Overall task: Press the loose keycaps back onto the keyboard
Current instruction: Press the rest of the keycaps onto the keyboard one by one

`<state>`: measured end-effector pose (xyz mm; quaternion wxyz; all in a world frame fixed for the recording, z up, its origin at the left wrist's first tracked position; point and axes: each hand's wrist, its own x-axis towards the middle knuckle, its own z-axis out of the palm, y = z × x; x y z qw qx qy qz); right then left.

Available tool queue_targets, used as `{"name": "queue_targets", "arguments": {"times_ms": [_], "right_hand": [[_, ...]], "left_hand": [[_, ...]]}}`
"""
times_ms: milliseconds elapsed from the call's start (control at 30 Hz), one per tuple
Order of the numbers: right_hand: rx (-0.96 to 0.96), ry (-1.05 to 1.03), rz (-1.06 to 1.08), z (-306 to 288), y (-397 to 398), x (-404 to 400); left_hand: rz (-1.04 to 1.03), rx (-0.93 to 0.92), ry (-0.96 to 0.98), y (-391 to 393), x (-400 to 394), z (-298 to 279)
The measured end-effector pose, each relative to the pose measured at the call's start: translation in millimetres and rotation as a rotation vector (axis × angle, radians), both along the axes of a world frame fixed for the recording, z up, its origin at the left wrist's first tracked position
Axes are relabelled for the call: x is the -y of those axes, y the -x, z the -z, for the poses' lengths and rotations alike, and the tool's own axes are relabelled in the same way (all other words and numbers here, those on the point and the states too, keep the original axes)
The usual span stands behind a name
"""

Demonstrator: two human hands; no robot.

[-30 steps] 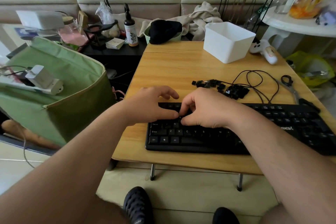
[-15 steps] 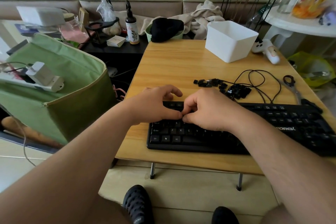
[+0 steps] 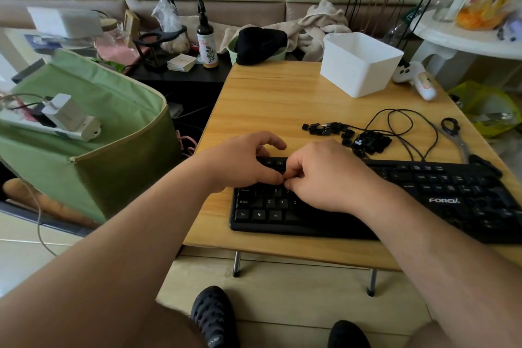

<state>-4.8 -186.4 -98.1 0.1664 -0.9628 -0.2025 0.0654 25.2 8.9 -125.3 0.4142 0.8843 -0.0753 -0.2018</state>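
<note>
A green bag (image 3: 84, 133) stands left of the wooden surface (image 3: 271, 99). Over the left end of the black keyboard (image 3: 395, 200), the left hand (image 3: 240, 161) and right hand (image 3: 324, 175) meet, fingertips curled together; whether they pinch a keycap I cannot tell. Loose keycaps (image 3: 350, 137) lie just behind the keyboard, beside a cable (image 3: 406, 127) and scissors (image 3: 454, 135).

Soft, even daylight; shadows are faint. The wide lens bends the edges. The top right corner is blurred.
</note>
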Motion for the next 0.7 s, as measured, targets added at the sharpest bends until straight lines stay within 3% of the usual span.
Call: {"name": "queue_targets", "arguments": {"times_ms": [333, 433, 533, 700], "right_hand": [[0.012, 0.053, 0.0, 3, -1, -4], [-0.047, -0.099, 0.087, 3, -10, 7], [0.024, -0.244, 0.216, 3, -24, 32], [0.068, -0.266, 0.419, 5, -46, 83]], "left_hand": [[-0.067, -0.02, -0.038, 2, 10, 4], [-0.097, -0.028, 0.009, 2, 10, 0], [-0.087, 0.005, -0.033, 2, 12, -2], [-0.049, -0.003, -0.005, 0, 18, -8]]}}
